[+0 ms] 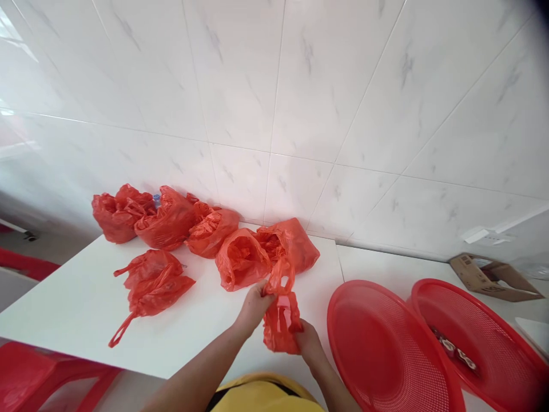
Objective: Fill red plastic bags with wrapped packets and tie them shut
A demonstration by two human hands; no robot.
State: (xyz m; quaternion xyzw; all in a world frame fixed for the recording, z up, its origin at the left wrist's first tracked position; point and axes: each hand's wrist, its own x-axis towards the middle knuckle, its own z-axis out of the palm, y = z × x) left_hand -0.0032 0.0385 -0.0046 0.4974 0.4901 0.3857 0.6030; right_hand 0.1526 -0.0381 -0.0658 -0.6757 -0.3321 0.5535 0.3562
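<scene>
Hands: left hand [254,304] and right hand [307,341] both grip one red plastic bag [281,320].
Surface: white table [77,309], white tiled wall [274,103] behind.

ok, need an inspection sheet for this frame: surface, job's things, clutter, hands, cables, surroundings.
Surface: white table against a tiled wall; a second white top adjoins on the right.
Job's things: small red plastic bag, held above the table edge.
Clutter: red bags along the wall, a loose red bag, two red mesh baskets, the far one holding small packets.
Hands: left hand has its grip on the bag's upper part; right hand pinches its lower edge.
Cables: nothing seen.
Surroundings: marbled white tiles, cardboard box, red stool.
</scene>
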